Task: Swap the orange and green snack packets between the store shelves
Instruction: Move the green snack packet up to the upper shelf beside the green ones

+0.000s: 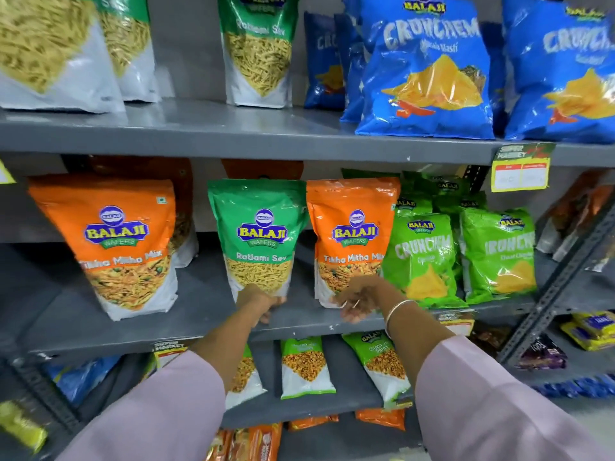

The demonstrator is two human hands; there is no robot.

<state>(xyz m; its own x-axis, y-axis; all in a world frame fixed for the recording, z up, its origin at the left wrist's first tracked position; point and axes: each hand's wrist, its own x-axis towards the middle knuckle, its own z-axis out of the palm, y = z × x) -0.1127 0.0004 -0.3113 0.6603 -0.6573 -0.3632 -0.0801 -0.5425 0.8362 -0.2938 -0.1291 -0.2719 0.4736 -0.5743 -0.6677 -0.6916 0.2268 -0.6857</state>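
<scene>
Packets are standing upright on the middle shelf (186, 331): the green packet (258, 239) of yellow sev is sitting just beside the orange packet (352, 241) of mixed snack. The left hand (261, 302) is gripping the green packet's base, while the right hand (357, 299) is resting loosely open, fingers curled, at the orange packet's bottom.

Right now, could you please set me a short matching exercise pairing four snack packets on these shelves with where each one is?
Packets:
1. green Ratlami Sev packet
2. blue Crunchem bag
3. light-green Crunchem bag
4. large orange Tikha Mitha Mix packet

Places:
A. top shelf, right side
B. middle shelf, far left
C. middle shelf, with the left hand at its base
D. middle shelf, right of the second orange packet

Pairs: 1-C, 2-A, 3-D, 4-B
</scene>
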